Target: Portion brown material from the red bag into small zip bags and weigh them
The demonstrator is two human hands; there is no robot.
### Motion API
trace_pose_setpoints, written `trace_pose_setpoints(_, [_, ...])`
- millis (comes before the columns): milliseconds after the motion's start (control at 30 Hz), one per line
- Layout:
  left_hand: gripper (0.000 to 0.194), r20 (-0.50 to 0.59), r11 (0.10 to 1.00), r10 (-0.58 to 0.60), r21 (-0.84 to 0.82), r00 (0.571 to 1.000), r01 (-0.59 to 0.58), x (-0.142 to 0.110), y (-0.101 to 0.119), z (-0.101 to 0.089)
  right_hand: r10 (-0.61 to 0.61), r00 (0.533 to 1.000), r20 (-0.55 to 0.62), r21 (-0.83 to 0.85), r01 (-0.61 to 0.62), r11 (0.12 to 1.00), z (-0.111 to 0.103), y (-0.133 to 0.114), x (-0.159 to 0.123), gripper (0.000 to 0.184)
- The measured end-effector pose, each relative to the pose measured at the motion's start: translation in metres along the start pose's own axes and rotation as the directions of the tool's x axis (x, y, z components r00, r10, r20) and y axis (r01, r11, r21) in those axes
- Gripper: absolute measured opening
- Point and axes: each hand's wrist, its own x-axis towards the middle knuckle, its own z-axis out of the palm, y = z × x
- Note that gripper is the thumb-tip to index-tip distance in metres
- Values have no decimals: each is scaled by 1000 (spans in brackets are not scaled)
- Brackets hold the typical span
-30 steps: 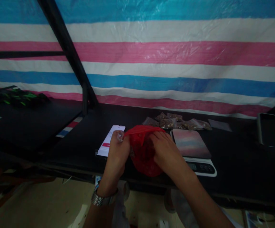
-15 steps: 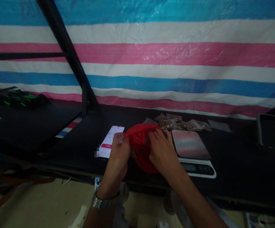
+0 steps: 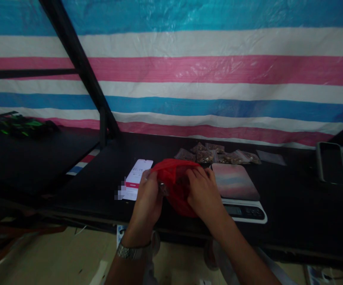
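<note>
A red plastic bag (image 3: 179,198) is between my hands above the front of the black table. My left hand (image 3: 150,194) is closed on the bag's left side, and a small shiny, clear-looking piece (image 3: 163,188) shows by its fingers. Over the right side of the bag's mouth my right hand (image 3: 202,188) is curled, gripping the red plastic; some fingertips are hidden inside. Just right of that hand lies a kitchen scale (image 3: 237,182) with a reflective plate. Several small zip bags of brownish bits (image 3: 205,155) lie behind the bag.
A lit phone (image 3: 137,178) showing a timer lies left of my left hand. Farther right, a flat clear bag (image 3: 270,157) lies near the back, and another phone (image 3: 332,163) leans upright. A black slanted post (image 3: 79,67) rises at left, before striped sheeting (image 3: 218,71).
My left hand has turned slightly, so the shiny piece beside its fingers shows more. The red bag's rim sits a little lower. The view has shifted slightly.
</note>
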Motion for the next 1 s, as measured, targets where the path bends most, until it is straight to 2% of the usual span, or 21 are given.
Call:
trace_pose_setpoints(133, [12,-1,987,-86,-140,996,85,1,2,7,12,1000,-6,89,-12,996,1,4,-1,34])
trace_pose_setpoints(200, [11,2,973,-113,-200,994,111,0,5,9,26,1000,-11,201,-23,979,2,7,-1,35])
trace_pose_setpoints(300, [11,12,960,-129,-248,992,128,0,8,10,56,998,-19,377,-45,925,1,13,-1,37])
trace_pose_setpoints(367, [10,14,963,-115,-245,993,115,0,7,9,51,999,-9,424,-43,905,0,16,-2,38])
trace_pose_setpoints(467, [10,22,984,-77,-157,997,79,3,5,5,54,998,-25,374,-41,926,-2,20,-2,37])
trace_pose_setpoints(567, [15,-4,997,-41,-62,999,41,5,1,-1,66,996,-60,211,-52,976,-3,21,-4,36])
trace_pose_setpoints(633, [18,-42,999,-15,-38,999,13,5,-1,-3,64,997,-43,116,-59,991,-2,19,-4,37])
trace_pose_setpoints(733, [20,-59,1000,22,-11,998,-23,4,-3,-2,72,997,-9,69,-71,995,-1,17,-4,40])
trace_pose_setpoints(833, [18,-35,998,18,-52,999,-20,4,-4,5,74,997,-9,71,-73,995,-2,17,-3,36])
trace_pose_setpoints(1000, [7,33,975,-91,-199,995,95,7,-1,16,64,998,-6,72,-63,995,-3,17,-4,35])
